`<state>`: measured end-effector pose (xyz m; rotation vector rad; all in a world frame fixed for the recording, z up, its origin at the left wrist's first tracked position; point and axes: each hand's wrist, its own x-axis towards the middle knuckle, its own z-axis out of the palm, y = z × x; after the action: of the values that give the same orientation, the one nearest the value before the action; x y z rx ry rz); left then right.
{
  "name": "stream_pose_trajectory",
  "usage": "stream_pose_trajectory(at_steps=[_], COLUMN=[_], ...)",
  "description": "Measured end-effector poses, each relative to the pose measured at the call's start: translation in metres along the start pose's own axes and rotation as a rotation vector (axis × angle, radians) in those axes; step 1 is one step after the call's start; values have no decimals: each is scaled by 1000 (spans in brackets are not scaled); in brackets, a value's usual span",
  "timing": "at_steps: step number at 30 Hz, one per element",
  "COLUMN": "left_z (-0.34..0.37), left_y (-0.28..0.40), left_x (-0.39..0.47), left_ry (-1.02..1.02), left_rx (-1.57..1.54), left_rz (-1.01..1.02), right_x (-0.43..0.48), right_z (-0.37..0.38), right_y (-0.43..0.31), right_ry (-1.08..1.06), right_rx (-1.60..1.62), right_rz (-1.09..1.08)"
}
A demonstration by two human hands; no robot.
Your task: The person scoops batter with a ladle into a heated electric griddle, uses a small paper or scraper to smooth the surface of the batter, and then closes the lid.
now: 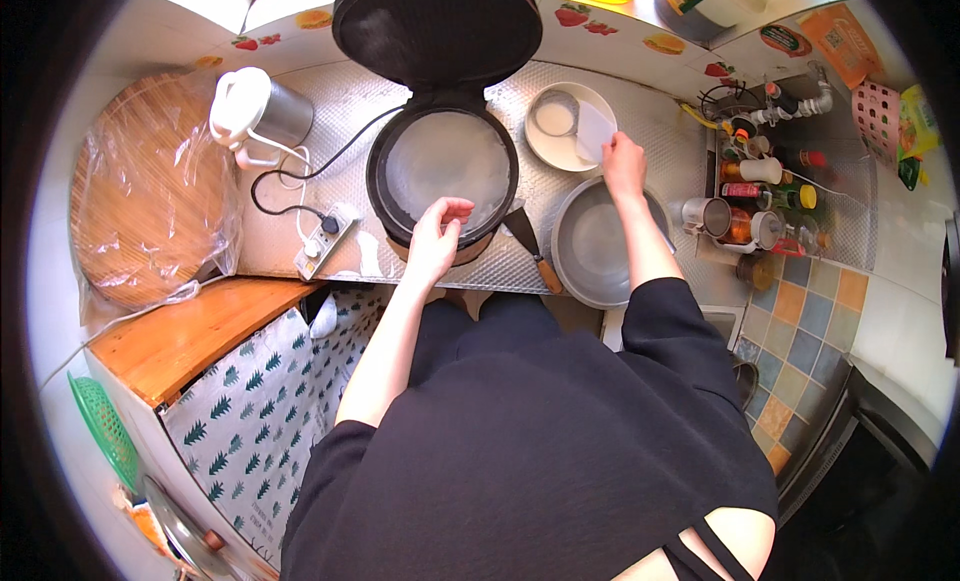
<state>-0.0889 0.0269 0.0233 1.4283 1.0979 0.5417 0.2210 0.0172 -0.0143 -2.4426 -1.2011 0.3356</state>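
In front of me an electric griddle (375, 198) stands with its black lid (439, 33) raised. A thin pale layer (442, 168) covers its round plate. My left hand (442, 236), fingers loosely curled with nothing in them, is over the griddle's near rim. Whether it touches the rim I cannot tell. To the right, my right hand (625, 164) grips a flat white scraper (594, 133) by one corner. The scraper is over a white bowl (544, 153), which has a smaller round dish (556, 115) in it.
A spatula with a wooden handle (549, 275) lies between the griddle and a grey metal pan (592, 251). At left are a power strip (328, 239), a kettle (274, 108) and a plastic-wrapped round wooden board (150, 191). Several bottles (750, 194) crowd the right side.
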Motion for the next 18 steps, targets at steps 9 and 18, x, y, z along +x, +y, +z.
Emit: stream_pose_trajectory(at_steps=[9, 18], left_z=[19, 20], left_y=[10, 15], left_x=[1, -1], left_ry=[13, 63], left_rx=[-27, -71], left_rz=[-12, -18], right_x=[-3, 1], right_z=[34, 60], right_y=[-10, -14], right_ry=[97, -157], right_rx=[56, 649], right_rz=[12, 554])
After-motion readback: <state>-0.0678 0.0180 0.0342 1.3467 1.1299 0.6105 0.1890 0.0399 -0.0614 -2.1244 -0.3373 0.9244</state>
